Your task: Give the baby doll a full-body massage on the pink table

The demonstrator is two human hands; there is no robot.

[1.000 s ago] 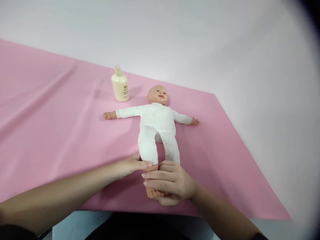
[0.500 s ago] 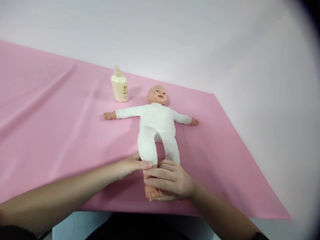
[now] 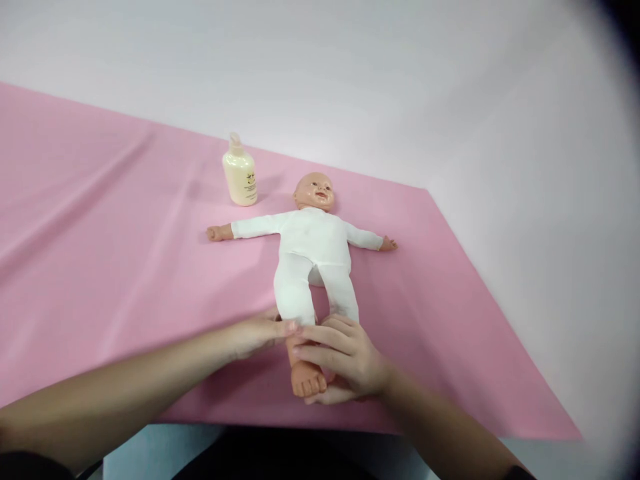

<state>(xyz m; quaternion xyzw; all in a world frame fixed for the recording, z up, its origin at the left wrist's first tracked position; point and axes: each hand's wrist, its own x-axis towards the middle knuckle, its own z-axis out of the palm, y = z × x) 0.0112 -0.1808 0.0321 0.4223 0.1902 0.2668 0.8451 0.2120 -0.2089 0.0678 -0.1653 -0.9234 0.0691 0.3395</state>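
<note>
A baby doll (image 3: 315, 233) with a white cloth body lies on its back, arms spread and feet toward me. My left hand (image 3: 260, 335) grips the lower leg on the left side near the trouser end, thumb on top and fingers hidden behind. My right hand (image 3: 350, 357) is wrapped around that same leg's ankle, its fingers over the top and its thumb below. The bare foot (image 3: 307, 379) sticks out toward the table's front edge. Behind my right hand the doll's other lower leg is mostly hidden.
A cream pump bottle (image 3: 241, 177) stands upright left of the doll's head. Pink cloth (image 3: 125, 267) with creases covers the table, whose right edge slants down toward me. A pale wall (image 3: 300, 67) rises behind.
My right hand's fingers have slid slightly up and right along the ankle, so more of the foot shows. My left hand has barely moved, and the doll's body and bottle stay put.
</note>
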